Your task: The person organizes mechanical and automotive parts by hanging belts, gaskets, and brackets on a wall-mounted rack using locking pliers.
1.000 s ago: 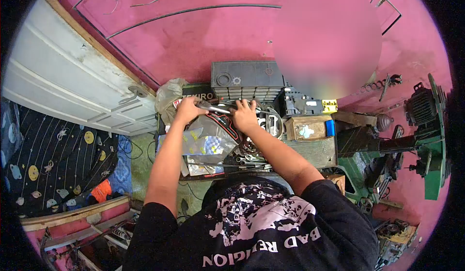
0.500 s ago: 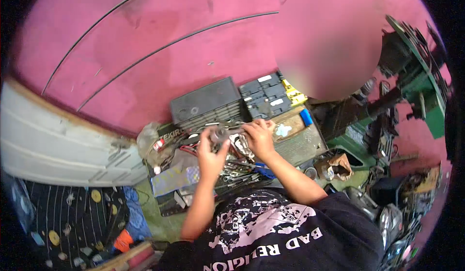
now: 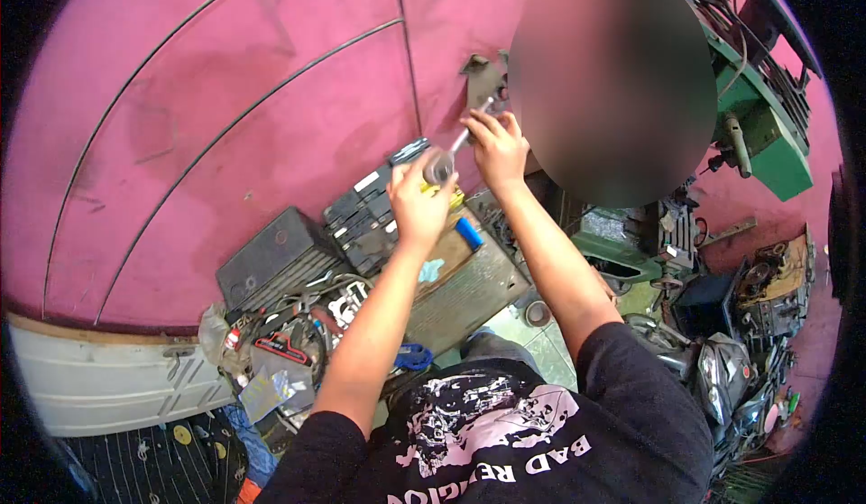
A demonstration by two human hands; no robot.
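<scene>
My left hand curls around the silver metal ratchet wrench at its round head, steadying it; my right hand fingers pinch its handle.

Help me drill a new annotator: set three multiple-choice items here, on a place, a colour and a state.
1. Where is the metal tool? A on the floor; B raised in both hands; C in a pocket.
2. What colour is the wall? A pink; B white; C yellow.
3. How is the left hand? A flat open; B closed on the tool's round end; C hanging free.
B: the right hand grips it too. A: pink behind the arms. B: it wraps that end.
</scene>
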